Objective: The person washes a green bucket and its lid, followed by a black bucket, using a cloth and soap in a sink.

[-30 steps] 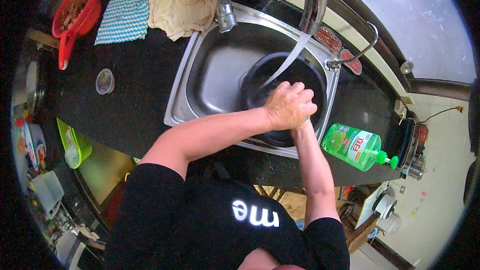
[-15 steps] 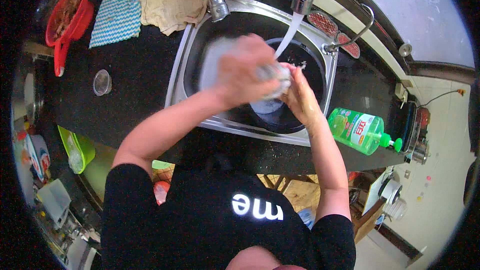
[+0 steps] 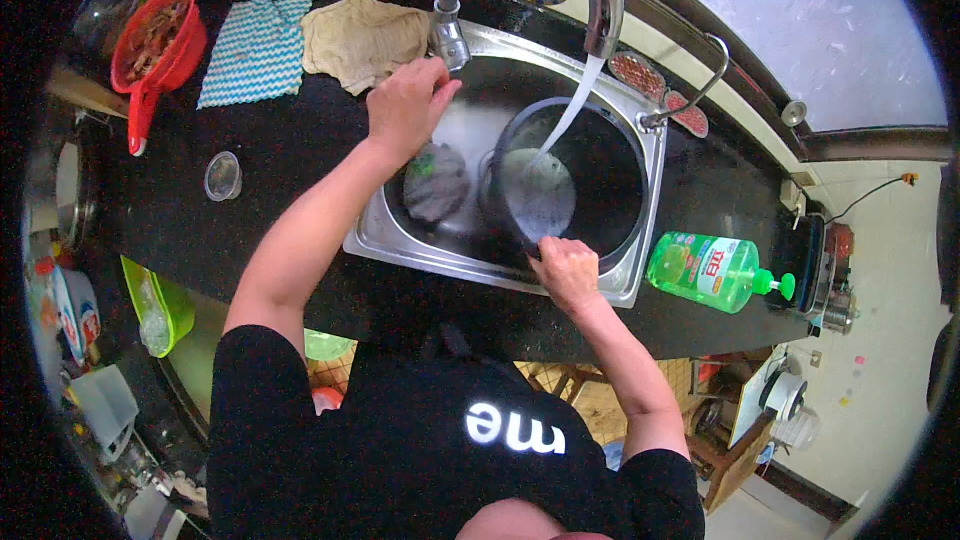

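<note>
A dark round basin [image 3: 625, 170] stands in the right part of the steel sink [image 3: 365, 230], with cloudy, foamy water [image 3: 540, 195] in it. Water runs into it from the curved faucet [image 3: 600, 10]. My right hand [image 3: 568, 275] is closed on the near rim of the basin. Above the sink's far left corner, my left hand [image 3: 408, 105] holds nothing, thumb apart from its bent fingers. Its fingertips are close to the tap fitting [image 3: 450, 40]; whether they touch it I cannot tell. A crumpled grey cloth-like thing [image 3: 437, 185] lies in the sink, left of the basin.
A green pump bottle of liquid [image 3: 705, 270] lies right of the sink. Left of it are a beige cloth [image 3: 362, 38], a blue-striped cloth [image 3: 258, 50], a red handled strainer [image 3: 160, 45] and a small clear cup [image 3: 223, 176]. A thin bent spout [image 3: 715, 65] rises at the sink's right.
My hands have come apart and let go of the greyish thing they were rubbing. The left went toward the tap fitting, the right down onto the basin rim. The view shifted slightly.
</note>
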Action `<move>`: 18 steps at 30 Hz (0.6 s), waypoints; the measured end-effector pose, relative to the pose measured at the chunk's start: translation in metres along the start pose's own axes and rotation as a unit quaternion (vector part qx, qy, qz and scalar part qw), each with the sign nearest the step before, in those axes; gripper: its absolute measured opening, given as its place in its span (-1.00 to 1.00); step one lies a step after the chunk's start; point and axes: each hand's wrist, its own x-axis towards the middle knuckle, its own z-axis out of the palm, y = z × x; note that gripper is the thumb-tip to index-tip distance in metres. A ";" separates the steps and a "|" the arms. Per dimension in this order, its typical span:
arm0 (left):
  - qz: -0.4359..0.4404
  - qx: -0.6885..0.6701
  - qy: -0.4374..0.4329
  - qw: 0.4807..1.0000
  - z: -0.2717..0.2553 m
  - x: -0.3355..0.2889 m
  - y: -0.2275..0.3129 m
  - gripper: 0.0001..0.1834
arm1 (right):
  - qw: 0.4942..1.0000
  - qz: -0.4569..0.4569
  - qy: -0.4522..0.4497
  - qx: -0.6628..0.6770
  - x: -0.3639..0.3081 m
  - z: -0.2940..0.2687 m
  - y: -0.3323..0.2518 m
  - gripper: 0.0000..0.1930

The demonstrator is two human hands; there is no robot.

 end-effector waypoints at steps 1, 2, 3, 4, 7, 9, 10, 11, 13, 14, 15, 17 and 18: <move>0.006 0.000 -0.001 1.000 -0.003 0.006 -0.001 -0.80 | 1.000 0.010 0.016 -0.002 0.007 -0.008 -0.001 -0.71; 0.011 -0.001 -0.002 1.000 -0.005 0.012 -0.003 -0.79 | 0.999 0.020 0.032 -0.003 0.013 -0.013 -0.001 -0.71; 0.019 -0.002 -0.006 1.000 -0.006 0.015 -0.003 -0.78 | 0.998 0.024 0.059 0.007 0.015 -0.013 0.001 -0.71; 0.040 0.004 0.002 0.999 -0.006 0.017 -0.006 -0.77 | 0.997 0.038 0.060 0.003 0.019 -0.016 0.002 -0.71; 0.072 0.012 0.032 0.997 -0.003 0.023 -0.013 -0.74 | 0.993 0.082 0.078 -0.009 0.033 -0.023 0.005 -0.72; 0.049 0.003 0.063 0.997 -0.006 0.035 -0.018 -0.71 | 0.989 0.117 0.091 0.009 0.043 -0.031 0.010 -0.71; 0.055 -0.019 0.053 0.997 -0.009 0.042 -0.017 -0.71 | 0.985 0.149 0.085 0.019 0.044 -0.032 0.015 -0.70; 0.061 -0.039 0.043 0.996 -0.014 0.050 -0.014 -0.71 | 0.978 0.176 0.101 0.053 0.045 -0.032 0.019 -0.69; 0.057 -0.059 0.035 0.996 -0.018 0.053 -0.012 -0.70 | 0.963 0.217 0.125 0.098 0.051 -0.038 0.026 -0.69; 0.030 -0.066 0.018 0.997 -0.017 0.047 -0.013 -0.72 | 0.953 0.238 0.136 0.131 0.053 -0.040 0.030 -0.69; 0.006 -0.075 0.001 0.997 -0.013 0.040 -0.014 -0.73 | 0.943 0.271 0.133 0.141 0.054 -0.038 0.037 -0.69; -0.038 -0.107 -0.043 0.993 -0.004 0.017 -0.018 -0.73 | 0.918 0.293 0.171 0.207 0.057 -0.044 0.037 -0.70; -0.069 -0.127 -0.101 0.984 0.004 -0.001 -0.021 -0.72 | 0.906 0.309 0.181 0.226 0.055 -0.047 0.039 -0.70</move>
